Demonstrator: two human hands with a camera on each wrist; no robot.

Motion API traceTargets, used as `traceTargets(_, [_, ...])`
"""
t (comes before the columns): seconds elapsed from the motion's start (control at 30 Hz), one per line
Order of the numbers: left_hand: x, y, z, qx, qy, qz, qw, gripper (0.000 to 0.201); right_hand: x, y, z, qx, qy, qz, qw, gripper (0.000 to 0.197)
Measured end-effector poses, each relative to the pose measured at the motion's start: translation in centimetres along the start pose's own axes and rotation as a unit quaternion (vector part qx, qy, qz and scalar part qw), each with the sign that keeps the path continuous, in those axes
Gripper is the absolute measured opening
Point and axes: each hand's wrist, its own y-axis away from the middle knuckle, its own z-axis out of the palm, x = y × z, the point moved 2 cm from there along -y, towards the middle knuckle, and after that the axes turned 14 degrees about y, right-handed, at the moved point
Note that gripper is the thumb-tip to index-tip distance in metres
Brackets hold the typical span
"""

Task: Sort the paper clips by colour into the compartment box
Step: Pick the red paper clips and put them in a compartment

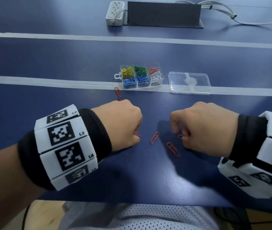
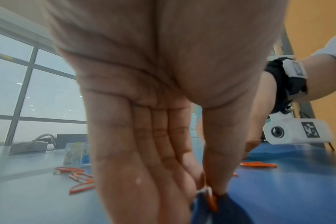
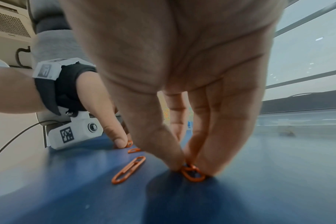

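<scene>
The clear compartment box [image 1: 161, 79] stands mid-table with yellow, green, red, blue and white clips sorted in its cells. Several red paper clips lie loose on the blue table; one [image 1: 154, 137] lies between my hands and another [image 1: 173, 149] lies nearer the front. My left hand [image 1: 137, 137] pinches a red clip [image 2: 211, 200] between thumb and fingertips against the table. My right hand [image 1: 180, 136] pinches another red clip [image 3: 193, 172] the same way. Two more red clips [image 1: 117, 91] lie near the box's left front corner.
The box's clear lid [image 1: 189, 83] lies just right of the box. A white power strip [image 1: 115, 13], a dark grey panel [image 1: 163, 14] and white cables [image 1: 223, 12] sit at the far edge. Pale stripes [image 1: 49, 81] cross the table.
</scene>
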Motion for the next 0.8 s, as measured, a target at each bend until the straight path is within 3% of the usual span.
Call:
traceTargets(0.17, [0.5, 0.1, 0.3, 0.02, 0.01, 0.035, 0.999, 0.027, -0.1, 0.1, 0.3, 0.001, -0.004, 0.005, 1.0, 0.016])
traceTargets(0.3, [0.4, -0.1, 0.3, 0.009, 0.08, 0.059, 0.995, 0.006, 0.3, -0.2, 0.4, 0.012, -0.007, 0.006, 1.0, 0.016])
traceTargets(0.4, [0.4, -0.3, 0.2, 0.006, 0.108, 0.062, 0.992, 0.023, 1.0, -0.3, 0.3, -0.002, -0.113, 0.031, 0.993, 0.014])
traceTargets(0.5, [0.6, -0.6, -0.3, 0.004, 0.149, 0.057, 0.987, 0.025, 1.3, -0.4, 0.5, -0.053, -0.284, 0.056, 0.956, 0.025])
traceTargets(0.57, [0.8, -0.9, -0.4, 0.001, 0.164, 0.051, 0.985, 0.023, 1.5, -0.3, 0.8, -0.066, -0.342, 0.068, 0.935, 0.027])
traceTargets(0.63, [1.0, -1.1, 0.0, -0.001, 0.159, 0.048, 0.986, 0.015, 1.6, -0.2, 1.2, -0.055, -0.322, 0.065, 0.943, 0.02])
traceTargets(0.7, [1.3, -1.3, 0.4, 0.004, 0.137, 0.051, 0.989, 0.007, 1.4, 0.1, 1.3, -0.027, -0.228, 0.044, 0.972, 0.021])
traceTargets(0.8, [1.8, -1.6, 0.8, 0.008, 0.087, 0.059, 0.994, 0.027, 0.4, 0.7, 1.0, 0.005, -0.102, -0.004, 0.995, 0.027])
